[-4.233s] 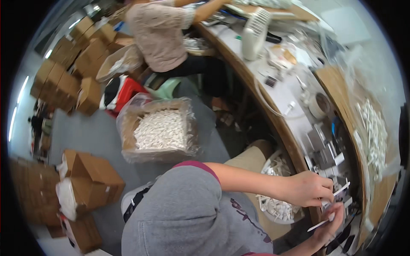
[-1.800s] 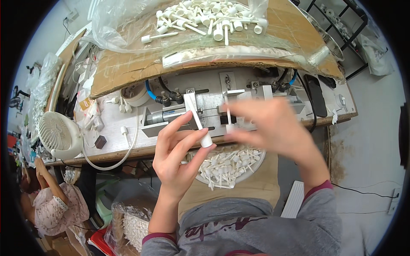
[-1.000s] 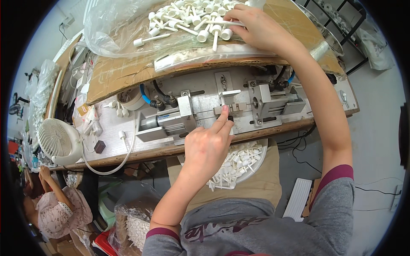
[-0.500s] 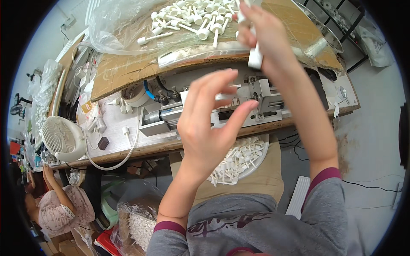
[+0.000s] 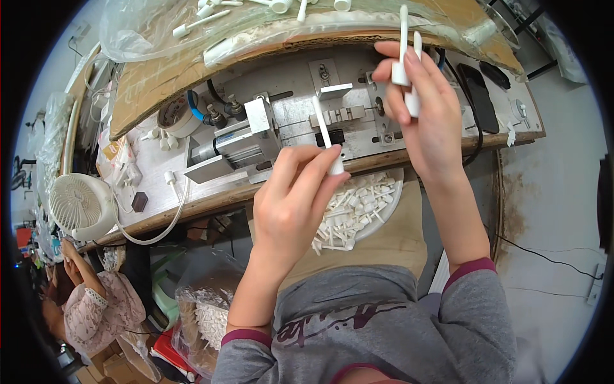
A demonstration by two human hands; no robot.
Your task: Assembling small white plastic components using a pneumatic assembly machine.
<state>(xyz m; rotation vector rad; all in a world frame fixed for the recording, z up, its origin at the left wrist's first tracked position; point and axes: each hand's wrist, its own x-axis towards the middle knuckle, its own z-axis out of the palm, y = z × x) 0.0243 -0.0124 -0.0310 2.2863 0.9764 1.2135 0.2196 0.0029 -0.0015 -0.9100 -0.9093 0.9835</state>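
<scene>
My left hand pinches the wide head of a white plastic stick with a cap-like end. Its thin stem points up, in front of the metal clamping jig on the bench. At the right, my right hand is closed round two more such pieces, a nearer white stick and a second white stick partly covered by the fingers. Both stand roughly upright with their heads down. Below the hands, a round tray on my lap bears many small white pieces.
Above the jig lies a cardboard sheet with plastic film and several white sticks. A white fan, a tape roll and a thin hose are at left. A black phone-like slab lies right. Another person sits far left.
My right hand has come down from the pile on the cardboard with two white sticks. My left hand, empty and spread before, now pinches one. The view has shifted, showing more of the jig.
</scene>
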